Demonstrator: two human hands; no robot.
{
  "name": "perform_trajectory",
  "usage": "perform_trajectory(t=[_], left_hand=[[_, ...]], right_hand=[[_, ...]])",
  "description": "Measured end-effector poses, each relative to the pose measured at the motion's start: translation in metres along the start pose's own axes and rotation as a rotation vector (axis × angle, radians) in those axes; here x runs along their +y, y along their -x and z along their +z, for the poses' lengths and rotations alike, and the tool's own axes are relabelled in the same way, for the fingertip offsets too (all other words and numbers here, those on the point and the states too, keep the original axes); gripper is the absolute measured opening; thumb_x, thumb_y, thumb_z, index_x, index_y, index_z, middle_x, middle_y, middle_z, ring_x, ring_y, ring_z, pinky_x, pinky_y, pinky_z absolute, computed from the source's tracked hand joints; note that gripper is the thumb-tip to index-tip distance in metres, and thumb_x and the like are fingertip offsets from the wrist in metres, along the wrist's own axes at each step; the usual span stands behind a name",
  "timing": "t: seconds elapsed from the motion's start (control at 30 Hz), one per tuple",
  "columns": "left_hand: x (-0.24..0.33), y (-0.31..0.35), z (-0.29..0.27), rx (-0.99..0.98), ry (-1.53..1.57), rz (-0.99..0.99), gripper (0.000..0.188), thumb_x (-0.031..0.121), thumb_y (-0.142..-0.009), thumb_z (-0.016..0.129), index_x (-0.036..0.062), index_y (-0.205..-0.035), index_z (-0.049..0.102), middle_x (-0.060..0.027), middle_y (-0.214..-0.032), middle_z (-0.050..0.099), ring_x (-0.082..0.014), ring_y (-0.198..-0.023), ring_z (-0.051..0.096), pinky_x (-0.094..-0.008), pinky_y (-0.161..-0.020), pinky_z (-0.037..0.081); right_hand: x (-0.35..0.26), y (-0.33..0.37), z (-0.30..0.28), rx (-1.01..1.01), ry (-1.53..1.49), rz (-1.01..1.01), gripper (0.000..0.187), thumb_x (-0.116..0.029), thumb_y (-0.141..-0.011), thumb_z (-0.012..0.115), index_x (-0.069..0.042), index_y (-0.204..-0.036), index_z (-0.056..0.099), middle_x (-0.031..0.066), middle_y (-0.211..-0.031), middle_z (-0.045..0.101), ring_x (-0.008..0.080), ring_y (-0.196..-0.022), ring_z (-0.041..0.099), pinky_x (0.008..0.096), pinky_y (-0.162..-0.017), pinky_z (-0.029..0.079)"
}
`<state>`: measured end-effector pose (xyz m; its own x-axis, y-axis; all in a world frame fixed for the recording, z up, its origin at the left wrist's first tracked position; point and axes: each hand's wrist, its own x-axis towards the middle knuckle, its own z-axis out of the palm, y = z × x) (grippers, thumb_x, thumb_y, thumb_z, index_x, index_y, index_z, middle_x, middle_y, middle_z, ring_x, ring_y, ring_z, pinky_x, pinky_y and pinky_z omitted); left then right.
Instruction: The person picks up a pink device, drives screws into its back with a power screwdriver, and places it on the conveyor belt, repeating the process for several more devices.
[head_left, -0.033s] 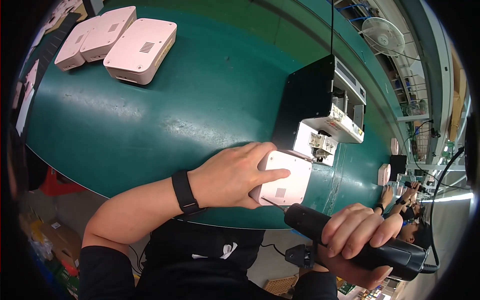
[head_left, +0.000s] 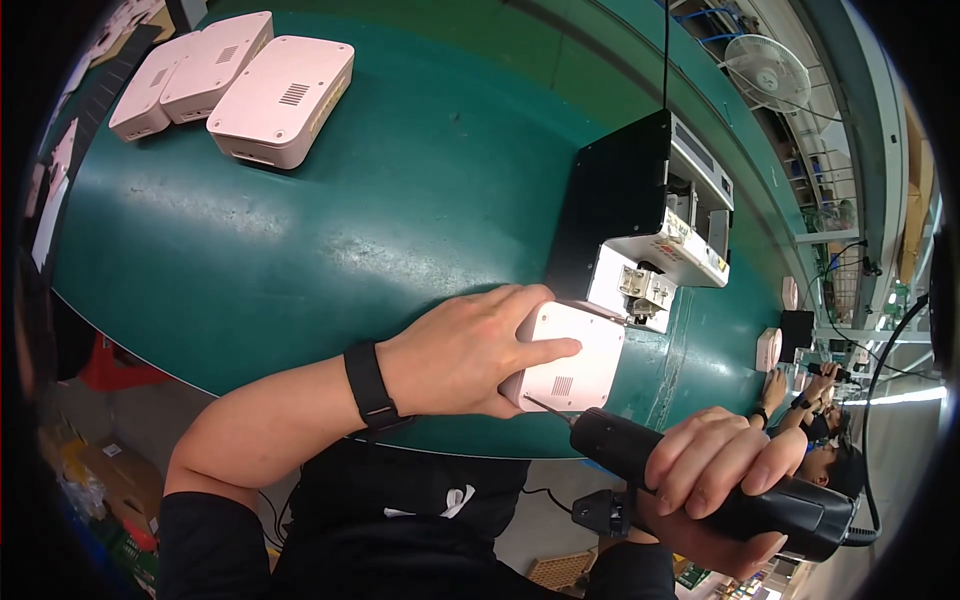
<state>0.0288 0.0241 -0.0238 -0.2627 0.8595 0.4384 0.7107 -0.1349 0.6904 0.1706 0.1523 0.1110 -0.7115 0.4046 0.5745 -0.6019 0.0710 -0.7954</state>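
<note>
A small white plastic box with a vent grille and corner screw holes lies on the green table's near edge. My left hand is closed around its left side, index finger stretched across the top. In my right hand is a black electric screwdriver, gripped with wrapped fingers and tilted. Its thin bit reaches the box's near left corner hole; whether a screw sits there is too small to tell. Just beyond the box stands a black machine with a metal front mechanism.
Several similar white boxes stand at the far left of the green table. A cable runs up from the screwdriver's rear end. Another person's hands work at the right, near more white boxes. A fan hangs beyond.
</note>
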Motion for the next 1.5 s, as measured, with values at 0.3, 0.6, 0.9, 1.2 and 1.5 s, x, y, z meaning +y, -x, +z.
perform_trajectory(t=[0.3, 0.6, 0.9, 1.2, 1.5], left_hand=[[-0.001, 0.000, 0.001, 0.006, 0.014, -0.001, 0.079, 0.022, -0.060, 0.092, 0.0204, -0.135, 0.065, -0.0173, -0.130, 0.054, -0.0361, -0.111, 0.064, -0.0419, -0.089, 0.059], [0.003, 0.001, 0.003, 0.013, 0.020, -0.012, 0.077, 0.018, -0.058, 0.092, 0.0150, -0.131, 0.069, -0.0164, -0.125, 0.055, -0.0334, -0.115, 0.062, -0.0409, -0.094, 0.058], [0.005, 0.001, 0.005, 0.021, 0.035, -0.040, 0.075, 0.018, -0.058, 0.093, 0.0142, -0.129, 0.070, -0.0162, -0.125, 0.056, -0.0338, -0.114, 0.063, -0.0411, -0.093, 0.058], [0.005, 0.001, 0.004, 0.022, 0.030, -0.043, 0.074, 0.017, -0.057, 0.092, 0.0141, -0.128, 0.071, -0.0159, -0.124, 0.057, -0.0338, -0.113, 0.063, -0.0408, -0.092, 0.059], [0.005, -0.001, 0.003, 0.031, -0.041, 0.030, 0.077, 0.022, -0.060, 0.091, 0.0222, -0.133, 0.068, -0.0172, -0.132, 0.056, -0.0350, -0.107, 0.066, -0.0412, -0.086, 0.060]], right_hand=[[0.002, 0.000, 0.002, 0.008, 0.028, -0.033, 0.048, -0.041, -0.088, 0.078, -0.010, -0.098, 0.043, 0.0010, -0.061, 0.057, 0.0126, -0.043, 0.056, 0.0264, -0.038, 0.049], [0.004, 0.001, 0.005, -0.118, 0.025, 0.063, 0.048, -0.040, -0.088, 0.078, -0.010, -0.097, 0.043, 0.0020, -0.060, 0.057, 0.0146, -0.041, 0.055, 0.0298, -0.040, 0.050], [0.006, 0.009, 0.007, -0.069, 0.052, 0.024, 0.048, -0.043, -0.089, 0.076, -0.010, -0.098, 0.043, 0.0016, -0.060, 0.057, 0.0143, -0.040, 0.054, 0.0311, -0.040, 0.050], [0.009, 0.009, 0.007, -0.087, 0.059, 0.045, 0.052, -0.047, -0.088, 0.078, -0.010, -0.097, 0.043, 0.0003, -0.058, 0.055, 0.0129, -0.040, 0.053, 0.0308, -0.040, 0.050], [0.000, 0.009, 0.005, -0.156, -0.034, 0.082, 0.058, -0.047, -0.086, 0.084, -0.007, -0.105, 0.047, 0.0053, -0.072, 0.061, 0.0215, -0.052, 0.061, 0.0385, -0.055, 0.054]])
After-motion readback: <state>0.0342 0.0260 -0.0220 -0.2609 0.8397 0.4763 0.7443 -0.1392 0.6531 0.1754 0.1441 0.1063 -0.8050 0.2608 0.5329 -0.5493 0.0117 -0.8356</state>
